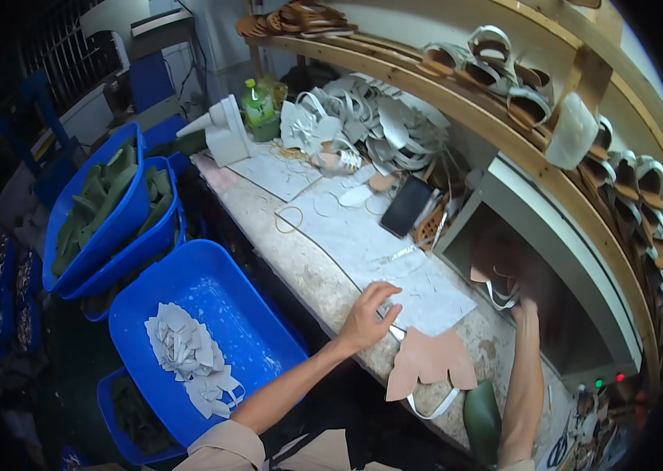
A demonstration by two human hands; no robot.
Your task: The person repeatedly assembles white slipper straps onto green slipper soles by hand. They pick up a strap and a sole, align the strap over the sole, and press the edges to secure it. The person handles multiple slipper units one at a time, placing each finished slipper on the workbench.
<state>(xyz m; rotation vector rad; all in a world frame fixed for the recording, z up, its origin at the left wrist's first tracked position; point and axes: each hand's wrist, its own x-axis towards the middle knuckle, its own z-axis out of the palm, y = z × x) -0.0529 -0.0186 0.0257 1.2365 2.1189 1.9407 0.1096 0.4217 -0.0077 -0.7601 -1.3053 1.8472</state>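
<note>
My left hand (369,320) hovers over the near edge of the workbench, its fingers bent and apart with nothing between them. Just below it lies a flat tan leather shoe upper (430,359) with scalloped edges and a white strap. My right hand (527,308) reaches into the dark opening of a pale grey box-shaped machine (473,206). At its fingers is another tan shoe upper (491,263) with a white strap; shadow partly hides the fingertips. A dark green piece (482,420) lies beside my right forearm.
A blue tub (269,334) with pale grey cut pieces (184,345) stands left of the bench. Blue bins (72,271) hold green pieces. A black phone (406,206), grey straps (406,129) and a green-capped bottle (256,102) lie or stand farther back. Sandals line a wooden shelf (394,74).
</note>
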